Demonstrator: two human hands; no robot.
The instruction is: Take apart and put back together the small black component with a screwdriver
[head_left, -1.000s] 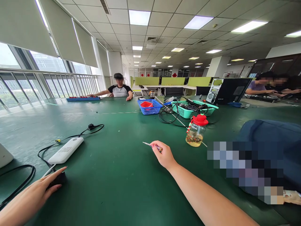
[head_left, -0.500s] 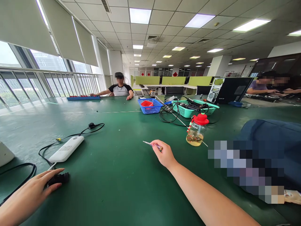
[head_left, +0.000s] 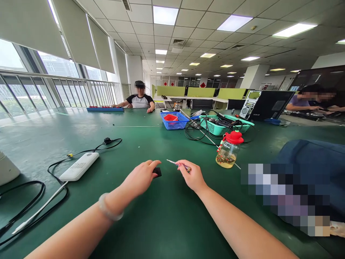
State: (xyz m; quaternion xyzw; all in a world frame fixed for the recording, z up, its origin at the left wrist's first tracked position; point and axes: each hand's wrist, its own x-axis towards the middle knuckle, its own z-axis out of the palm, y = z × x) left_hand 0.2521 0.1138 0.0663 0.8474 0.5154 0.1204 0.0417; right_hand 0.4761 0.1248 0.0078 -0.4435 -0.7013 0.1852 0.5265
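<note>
In the middle of the green table my left hand [head_left: 142, 177] is closed around a small black block-like object [head_left: 157, 173]; most of it is hidden by the fingers, so its kind does not show. A pale bangle circles the left wrist. Just to the right, my right hand [head_left: 193, 176] grips a small screwdriver [head_left: 185, 167] by its purplish handle. Its thin metal tip points left toward the black object, with a gap between them. Both hands are slightly above or on the table; I cannot tell which.
On the left lies a white power adapter [head_left: 79, 166] with black and white cables. Ahead stand a blue basket [head_left: 174, 125], a green basket [head_left: 212, 128] of cables and a red-lidded bottle [head_left: 226, 155]. A dark blue bag [head_left: 309, 154] lies right. A person [head_left: 140, 99] sits across.
My left hand has moved from the lower left to the table's middle, carrying the black object beside the screwdriver. My right hand keeps its grip and has barely shifted.
</note>
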